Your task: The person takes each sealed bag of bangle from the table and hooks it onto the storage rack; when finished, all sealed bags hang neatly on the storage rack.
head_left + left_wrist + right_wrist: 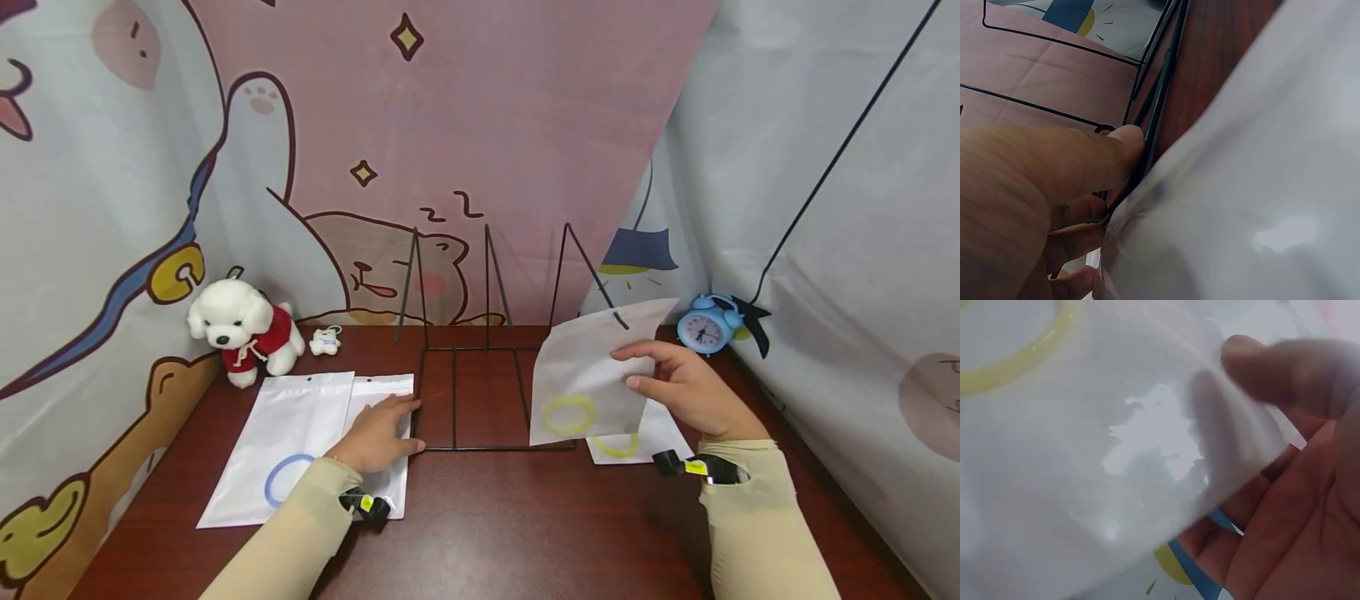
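A reddish-brown wooden table lies beneath both hands. On it, between the two sets of fingers, stands an open rack of black metal wire with three raised hooks. The left hand lies beside it, fingers relaxed rather than clenched, thumb and fingertips touching the rack's left bar, seemingly to steady it.

Beyond and to the left of those fingers lies a flat white rectangular bag printed with a blue ring; a second flat white bag lies partly hidden under the left hand. The right hand pinches the right edge of a thin white translucent bag with a yellow ring, which hangs leftward from its thumb and fingers. Another white bag with a yellow ring lies just below that hand, partly covered.

Just above the right fingertips, the end of the right-hand hook shows in front of the pinched bag's top edge; whether it passes through a hole I cannot tell. The step in hand looks like hanging this bag; the next move seems to call for sliding it along the hook before letting go.
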A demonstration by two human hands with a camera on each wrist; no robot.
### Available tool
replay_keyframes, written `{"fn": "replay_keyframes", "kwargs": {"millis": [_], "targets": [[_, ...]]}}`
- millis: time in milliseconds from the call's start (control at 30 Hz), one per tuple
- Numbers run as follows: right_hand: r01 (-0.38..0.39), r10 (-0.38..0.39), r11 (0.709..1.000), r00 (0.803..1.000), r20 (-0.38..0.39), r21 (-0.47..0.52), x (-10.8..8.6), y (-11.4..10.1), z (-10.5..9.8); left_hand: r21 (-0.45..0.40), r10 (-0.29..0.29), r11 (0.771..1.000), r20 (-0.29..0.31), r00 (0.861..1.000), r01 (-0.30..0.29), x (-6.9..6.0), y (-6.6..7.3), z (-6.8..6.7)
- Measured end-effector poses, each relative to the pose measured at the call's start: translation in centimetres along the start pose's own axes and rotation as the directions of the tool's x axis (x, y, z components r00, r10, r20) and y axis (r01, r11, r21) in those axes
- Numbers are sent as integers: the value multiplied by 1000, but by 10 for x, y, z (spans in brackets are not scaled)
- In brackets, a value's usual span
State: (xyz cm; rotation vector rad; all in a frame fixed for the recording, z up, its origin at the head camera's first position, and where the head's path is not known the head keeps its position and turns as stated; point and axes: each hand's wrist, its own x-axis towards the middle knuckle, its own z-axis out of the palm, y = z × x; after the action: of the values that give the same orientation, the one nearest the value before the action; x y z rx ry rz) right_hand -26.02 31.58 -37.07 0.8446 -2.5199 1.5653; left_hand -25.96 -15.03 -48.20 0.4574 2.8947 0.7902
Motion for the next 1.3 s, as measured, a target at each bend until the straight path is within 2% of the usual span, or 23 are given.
{"fn": "replay_keyframes", "kwargs": {"millis": [133, 233, 433, 533, 700, 900, 1033, 1300], "targets": [[-39, 34, 995, 998, -59, -88, 0, -1, 1, -1, 1, 1000, -1, 1000, -1, 0, 0, 0], [-75, 65, 990, 994, -86, -118, -1, -3, 2, 0, 4, 1000, -2, 1000, -4, 0, -1, 1], [-115, 113, 993, 987, -118, -9, 1, -6, 8, -3, 4, 1000, -3, 1000, -4, 0, -1, 1], [-107, 107, 994, 983, -151, 8, 2, -7, 12, -5, 1, 1000, -3, 1000, -1, 0, -1, 1], [-117, 98, 991, 966, -239, -66, 5, -5, 17, -3, 4, 1000, -4, 1000, -4, -1, -1, 1], [-57, 23, 994, 946, -324, -93, 11, -1, 26, -3, 8, 1000, -3, 1000, -8, -1, -1, 1], [-7, -10, 999, 948, -320, -53, 14, 4, 31, -4, 5, 1000, 0, 1000, -5, -1, -1, 1], [15, -8, 1000, 966, -260, 23, 16, 17, 32, -1, 9, 1000, 1, 1000, -9, 0, -1, 0]]}}
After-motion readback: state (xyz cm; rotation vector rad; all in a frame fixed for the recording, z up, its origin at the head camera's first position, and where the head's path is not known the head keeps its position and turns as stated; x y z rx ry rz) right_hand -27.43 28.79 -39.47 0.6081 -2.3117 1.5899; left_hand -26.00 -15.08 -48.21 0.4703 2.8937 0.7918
